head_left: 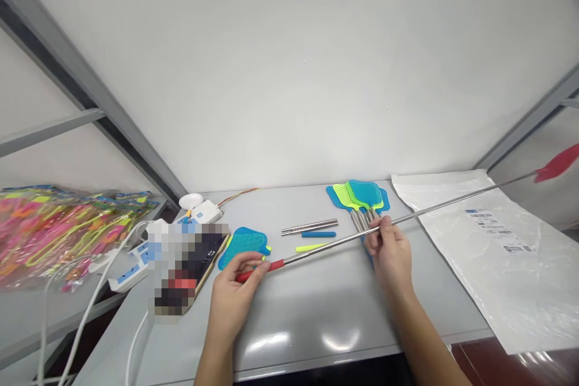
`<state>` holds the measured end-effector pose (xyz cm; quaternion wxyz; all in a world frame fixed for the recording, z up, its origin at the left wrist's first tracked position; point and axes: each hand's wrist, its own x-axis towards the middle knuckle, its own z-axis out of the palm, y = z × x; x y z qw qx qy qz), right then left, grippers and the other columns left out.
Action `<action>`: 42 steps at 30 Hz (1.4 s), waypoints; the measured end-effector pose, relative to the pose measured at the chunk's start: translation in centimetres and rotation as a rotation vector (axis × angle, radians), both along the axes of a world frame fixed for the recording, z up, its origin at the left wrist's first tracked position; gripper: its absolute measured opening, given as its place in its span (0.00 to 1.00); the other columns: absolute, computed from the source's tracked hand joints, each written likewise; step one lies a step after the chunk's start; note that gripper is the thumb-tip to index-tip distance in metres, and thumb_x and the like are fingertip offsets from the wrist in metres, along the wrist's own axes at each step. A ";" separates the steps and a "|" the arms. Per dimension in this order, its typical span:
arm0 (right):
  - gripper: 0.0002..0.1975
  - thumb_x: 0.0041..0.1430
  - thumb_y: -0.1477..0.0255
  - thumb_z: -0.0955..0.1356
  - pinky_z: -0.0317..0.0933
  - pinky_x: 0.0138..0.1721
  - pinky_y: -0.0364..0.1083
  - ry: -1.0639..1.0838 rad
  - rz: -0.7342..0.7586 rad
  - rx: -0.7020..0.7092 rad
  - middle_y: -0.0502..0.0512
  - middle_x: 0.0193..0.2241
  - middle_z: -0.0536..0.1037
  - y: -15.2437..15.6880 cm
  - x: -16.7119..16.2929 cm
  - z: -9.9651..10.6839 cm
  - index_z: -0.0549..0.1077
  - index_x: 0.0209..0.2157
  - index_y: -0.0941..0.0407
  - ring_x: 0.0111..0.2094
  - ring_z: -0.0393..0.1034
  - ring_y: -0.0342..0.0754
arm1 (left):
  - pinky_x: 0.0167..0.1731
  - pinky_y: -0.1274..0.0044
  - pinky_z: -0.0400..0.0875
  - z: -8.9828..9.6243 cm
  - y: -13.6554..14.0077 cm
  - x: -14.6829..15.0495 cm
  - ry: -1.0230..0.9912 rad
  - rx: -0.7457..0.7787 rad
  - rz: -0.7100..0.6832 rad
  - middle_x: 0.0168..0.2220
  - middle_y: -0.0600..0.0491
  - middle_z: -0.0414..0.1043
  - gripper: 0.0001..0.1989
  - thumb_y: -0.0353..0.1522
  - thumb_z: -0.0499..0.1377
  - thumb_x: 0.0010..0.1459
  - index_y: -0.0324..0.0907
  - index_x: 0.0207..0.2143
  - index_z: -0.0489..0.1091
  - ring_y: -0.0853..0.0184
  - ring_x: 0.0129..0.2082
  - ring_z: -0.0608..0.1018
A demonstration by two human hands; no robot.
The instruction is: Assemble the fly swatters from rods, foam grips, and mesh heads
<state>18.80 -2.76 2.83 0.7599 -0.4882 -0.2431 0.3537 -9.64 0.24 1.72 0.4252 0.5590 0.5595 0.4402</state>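
A red fly swatter (335,244) with a long, extended metal rod slants across the view, its red head at the far right edge. My left hand (233,295) is closed around its red handle. Farther up the rod, my right hand (389,250) pinches the metal between thumb and fingers. Behind the right hand lies a bunch of blue and yellow-green fly swatters (364,194) with metal rods. Blue and yellow swatter heads (245,244) lie just beyond the left hand. Between the hands are metal rods (310,227), a blue handle (319,234) and a yellow handle (310,248).
On the left are a phone (199,268), partly blurred, and a white power strip (136,265) with cables. Colourful bagged goods (67,235) fill a shelf beyond. A white plastic mailing bag (479,241) with a label covers the grey table's (325,313) right side. A wall stands behind.
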 end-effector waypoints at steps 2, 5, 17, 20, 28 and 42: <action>0.18 0.61 0.56 0.65 0.46 0.19 0.40 -0.003 -0.020 0.002 0.43 0.15 0.60 -0.2 -0.1 -0.2 0.70 0.29 0.57 0.16 0.53 0.37 | 0.24 0.80 0.65 -0.6 -0.1 0.1 -0.098 0.034 0.079 0.29 0.54 0.72 0.17 0.42 0.66 0.50 0.42 0.38 0.71 0.70 0.24 0.71; 0.17 0.61 0.56 0.65 0.47 0.18 0.40 -0.002 -0.009 0.007 0.43 0.14 0.61 -0.4 -0.4 -0.3 0.69 0.29 0.56 0.16 0.55 0.37 | 0.20 0.82 0.62 -0.4 -0.3 0.1 -0.229 0.060 0.048 0.30 0.55 0.71 0.14 0.42 0.61 0.57 0.42 0.39 0.69 0.75 0.19 0.66; 0.14 0.63 0.59 0.65 0.48 0.22 0.42 -0.029 0.208 0.040 0.45 0.17 0.63 -1.1 -4.8 -1.0 0.69 0.30 0.55 0.19 0.54 0.39 | 0.20 0.82 0.56 0.7 -1.2 1.4 -0.249 -0.011 -0.165 0.22 0.57 0.66 0.15 0.43 0.51 0.65 0.41 0.33 0.67 0.75 0.19 0.64; 0.14 0.65 0.60 0.63 0.48 0.26 0.43 -0.062 0.322 0.050 0.46 0.20 0.63 -1.6 -7.2 -1.3 0.71 0.32 0.55 0.22 0.55 0.40 | 0.23 0.81 0.58 0.7 -1.7 2.1 -0.156 -0.015 -0.281 0.20 0.57 0.67 0.17 0.41 0.49 0.66 0.40 0.32 0.69 0.74 0.19 0.63; 0.14 0.62 0.59 0.65 0.52 0.32 0.45 -0.179 0.561 0.006 0.49 0.25 0.61 -1.4 -5.7 -0.7 0.77 0.38 0.54 0.28 0.56 0.43 | 0.27 0.80 0.59 0.4 -1.1 0.2 -0.024 0.075 -0.153 0.19 0.58 0.63 0.15 0.40 0.59 0.59 0.40 0.25 0.71 0.71 0.23 0.65; 0.18 0.63 0.59 0.63 0.56 0.27 0.42 0.028 0.114 0.005 0.48 0.20 0.63 -1.5 -2.1 1.2 0.75 0.28 0.56 0.23 0.57 0.41 | 0.30 0.80 0.60 0.3 -1.1 0.6 0.015 0.116 -0.051 0.22 0.57 0.66 0.14 0.39 0.60 0.57 0.41 0.23 0.69 0.70 0.26 0.68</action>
